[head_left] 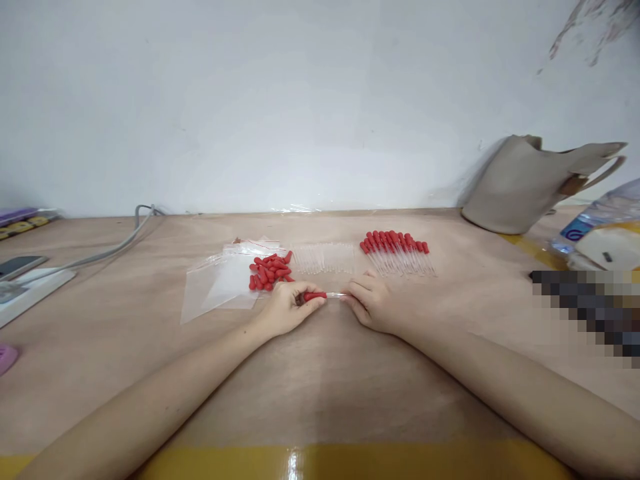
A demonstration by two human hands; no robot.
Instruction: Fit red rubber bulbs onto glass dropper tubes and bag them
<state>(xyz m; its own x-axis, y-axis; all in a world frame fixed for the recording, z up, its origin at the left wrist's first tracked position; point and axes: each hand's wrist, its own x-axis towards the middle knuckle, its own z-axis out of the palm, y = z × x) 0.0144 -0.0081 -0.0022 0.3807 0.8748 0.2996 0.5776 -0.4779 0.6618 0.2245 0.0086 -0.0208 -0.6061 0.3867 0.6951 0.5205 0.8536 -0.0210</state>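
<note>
In the middle of the table my left hand [290, 308] pinches a red rubber dropper bulb [315, 295]. My right hand [369, 303] grips a thin clear glass tube [336, 295], whose near end meets the mouth of that bulb. How deep the tube sits in the bulb I cannot tell. Just behind my left hand lies a heap of loose red bulbs [270, 270] on clear plastic bags [215, 283]. A row of bare clear tubes [324, 259] lies beyond both hands. Farther right, droppers with red bulbs fitted [395, 243] lie side by side.
A beige bag [515, 183] leans against the wall at the back right, near a plastic bottle [607, 210]. On the left, a grey cable [107, 253] runs to a white power strip [30, 293], with a phone [20, 267] beside it. Yellow tape [240, 463] lines the front edge.
</note>
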